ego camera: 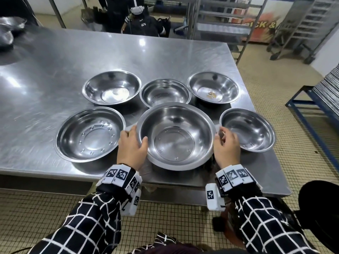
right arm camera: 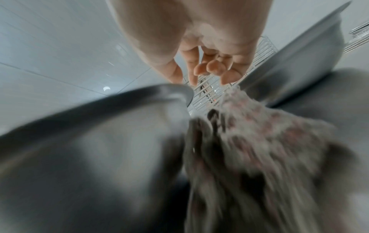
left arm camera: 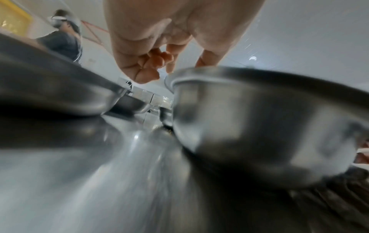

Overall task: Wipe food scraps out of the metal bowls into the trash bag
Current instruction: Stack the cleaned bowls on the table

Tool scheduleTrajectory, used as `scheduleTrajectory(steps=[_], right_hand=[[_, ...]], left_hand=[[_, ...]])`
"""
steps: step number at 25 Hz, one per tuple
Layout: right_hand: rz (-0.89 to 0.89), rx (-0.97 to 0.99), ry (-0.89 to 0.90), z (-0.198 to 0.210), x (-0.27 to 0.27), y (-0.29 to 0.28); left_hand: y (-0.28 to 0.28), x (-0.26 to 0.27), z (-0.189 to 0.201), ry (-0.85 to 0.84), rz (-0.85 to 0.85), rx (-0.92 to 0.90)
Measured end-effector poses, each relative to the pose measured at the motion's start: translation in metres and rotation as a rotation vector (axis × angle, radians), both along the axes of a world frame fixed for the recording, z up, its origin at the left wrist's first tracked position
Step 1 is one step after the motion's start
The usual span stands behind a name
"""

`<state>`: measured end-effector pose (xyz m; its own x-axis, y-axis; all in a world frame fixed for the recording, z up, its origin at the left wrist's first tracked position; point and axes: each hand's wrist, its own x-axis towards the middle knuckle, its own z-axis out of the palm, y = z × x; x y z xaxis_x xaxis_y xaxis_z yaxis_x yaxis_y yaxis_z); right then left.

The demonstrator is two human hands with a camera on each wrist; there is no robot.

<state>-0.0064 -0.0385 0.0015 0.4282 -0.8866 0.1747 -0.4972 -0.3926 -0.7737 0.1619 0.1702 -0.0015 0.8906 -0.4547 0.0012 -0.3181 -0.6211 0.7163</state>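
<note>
A large metal bowl (ego camera: 176, 136) is at the table's front middle, its inside looking clean. My left hand (ego camera: 136, 138) grips its left rim, thumb inside and fingers outside; the left wrist view shows the hand (left arm camera: 179, 63) pinching the bowl (left arm camera: 249, 118) at the rim. My right hand (ego camera: 222, 139) hovers at the right rim with loosely curled fingers holding nothing. In the right wrist view the hand (right arm camera: 201, 74) hangs above the bowl (right arm camera: 119, 126) and a blurred greyish-pink cloth (right arm camera: 259, 134). Brown scraps (ego camera: 212, 94) lie in the back right bowl (ego camera: 227, 85). A black bag-like shape (ego camera: 319, 213) sits low right.
Several other metal bowls ring the large one on the steel table (ego camera: 55, 70): back left (ego camera: 95, 85), back middle (ego camera: 165, 88), front left (ego camera: 73, 136), front right (ego camera: 256, 129). More bowls are stacked far left (ego camera: 11, 26). A person (ego camera: 143, 24) and racks (ego camera: 302, 24) are behind.
</note>
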Motion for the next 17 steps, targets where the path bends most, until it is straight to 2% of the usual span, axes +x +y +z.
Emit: scheduleTrajectory(steps=[3, 6, 9, 13, 17], right_hand=[[-0.016, 0.068, -0.022, 0.034, 0.006, -0.036], [-0.058, 0.267, -0.103, 0.058, 0.024, -0.096], [-0.065, 0.38, -0.073, 0.063, 0.05, -0.155], [-0.032, 0.456, 0.072, 0.073, 0.074, -0.231], [0.078, 0.401, 0.36, 0.061, 0.09, -0.297]], left_hand=[[-0.021, 0.013, 0.036, -0.018, -0.058, 0.009], [-0.075, 0.035, 0.075, 0.136, -0.2, 0.021], [-0.141, 0.057, 0.092, 0.259, -0.401, 0.158], [-0.227, 0.089, 0.095, 0.182, -0.364, 0.231], [-0.291, 0.122, 0.083, 0.099, -0.361, 0.445]])
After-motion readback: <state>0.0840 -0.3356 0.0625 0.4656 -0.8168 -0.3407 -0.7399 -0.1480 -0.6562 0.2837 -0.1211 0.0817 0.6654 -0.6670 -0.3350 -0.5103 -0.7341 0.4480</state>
